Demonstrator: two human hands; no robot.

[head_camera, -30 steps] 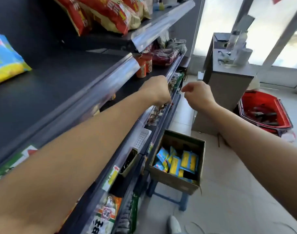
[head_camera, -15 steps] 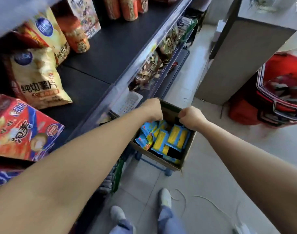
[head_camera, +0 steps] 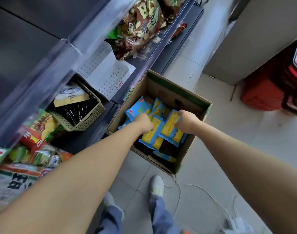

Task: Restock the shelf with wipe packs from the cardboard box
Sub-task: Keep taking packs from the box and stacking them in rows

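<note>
An open cardboard box [head_camera: 176, 92] stands on the floor beside the shelf, holding several blue and yellow wipe packs [head_camera: 136, 108]. Both my hands are down inside it. My left hand [head_camera: 142, 123] curls its fingers over one yellow-faced pack [head_camera: 152, 135]. My right hand [head_camera: 186, 120] grips another yellow-faced pack [head_camera: 169, 127] by its upper edge. The fingertips of both hands are hidden behind the knuckles. The dark shelf [head_camera: 22, 39] runs along the left, its upper board bare.
A beige mesh basket [head_camera: 87, 114] and a white perforated tray [head_camera: 107, 73] sit on a lower shelf, among snack bags [head_camera: 141, 22]. A grey counter [head_camera: 255, 36] and red baskets [head_camera: 269, 92] stand to the right. A white cable [head_camera: 203, 191] trails past my shoes [head_camera: 157, 184].
My head has tilted from the shelf down to the box. Both hands dropped from shelf height into the box and closed on wipe packs.
</note>
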